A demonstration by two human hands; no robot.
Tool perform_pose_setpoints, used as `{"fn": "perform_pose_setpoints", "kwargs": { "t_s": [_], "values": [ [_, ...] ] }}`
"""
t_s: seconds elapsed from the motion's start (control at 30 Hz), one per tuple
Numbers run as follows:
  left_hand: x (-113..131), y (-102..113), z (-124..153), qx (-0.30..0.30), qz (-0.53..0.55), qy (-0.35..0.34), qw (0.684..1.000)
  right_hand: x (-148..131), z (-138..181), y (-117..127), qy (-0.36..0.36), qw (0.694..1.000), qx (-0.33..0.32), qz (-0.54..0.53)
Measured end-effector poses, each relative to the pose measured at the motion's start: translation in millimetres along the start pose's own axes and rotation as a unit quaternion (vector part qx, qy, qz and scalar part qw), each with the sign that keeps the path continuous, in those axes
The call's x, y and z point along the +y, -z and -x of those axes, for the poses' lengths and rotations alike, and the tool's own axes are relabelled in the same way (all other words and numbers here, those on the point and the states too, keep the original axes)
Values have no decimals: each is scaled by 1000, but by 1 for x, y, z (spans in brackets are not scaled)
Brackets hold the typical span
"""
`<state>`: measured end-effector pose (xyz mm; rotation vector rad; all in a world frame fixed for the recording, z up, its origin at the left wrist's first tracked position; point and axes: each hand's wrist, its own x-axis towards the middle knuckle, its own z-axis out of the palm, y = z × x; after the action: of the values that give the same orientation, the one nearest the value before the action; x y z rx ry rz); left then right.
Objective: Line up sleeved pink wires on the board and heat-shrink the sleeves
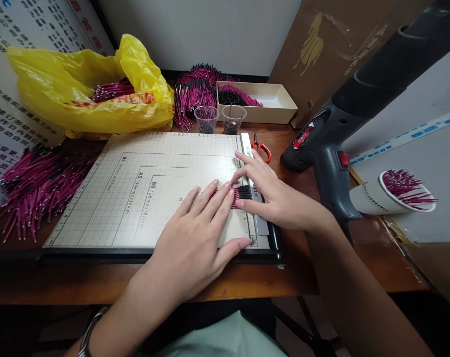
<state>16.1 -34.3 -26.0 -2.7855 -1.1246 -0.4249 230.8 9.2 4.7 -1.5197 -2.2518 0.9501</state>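
Observation:
A short row of magenta wires with black ends (243,192) lies side by side on the gridded paper cutter (135,198), near its right edge. My left hand (195,233) rests flat across the magenta part, fingers stretched out, covering much of the row. Over the black ends is my right hand (264,191), its fingers spread. Its thumb touches down at the near side of the row and its index finger at the far side, with the black ends visible between them. The wires' left ends are hidden under my left fingers.
Loose magenta wires (42,183) pile at left beside a yellow plastic bag (98,111). Behind the cutter are more wires, two clear cups (206,119) and a cardboard tray (260,115). Red-handled scissors (264,149), a heat gun (331,153) and a wire-filled paper cup (369,198) sit right.

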Motion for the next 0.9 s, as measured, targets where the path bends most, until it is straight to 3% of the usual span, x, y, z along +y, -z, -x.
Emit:
{"fn": "perform_pose_setpoints", "kwargs": {
  "t_s": [0.43,0.9],
  "values": [
    [1,0,0,11,5,1,1000,3,1,2,-3,1000,-24,-18],
    [1,0,0,16,4,0,1000,0,-1,-2,-10,1000,5,-24]
  ]
}}
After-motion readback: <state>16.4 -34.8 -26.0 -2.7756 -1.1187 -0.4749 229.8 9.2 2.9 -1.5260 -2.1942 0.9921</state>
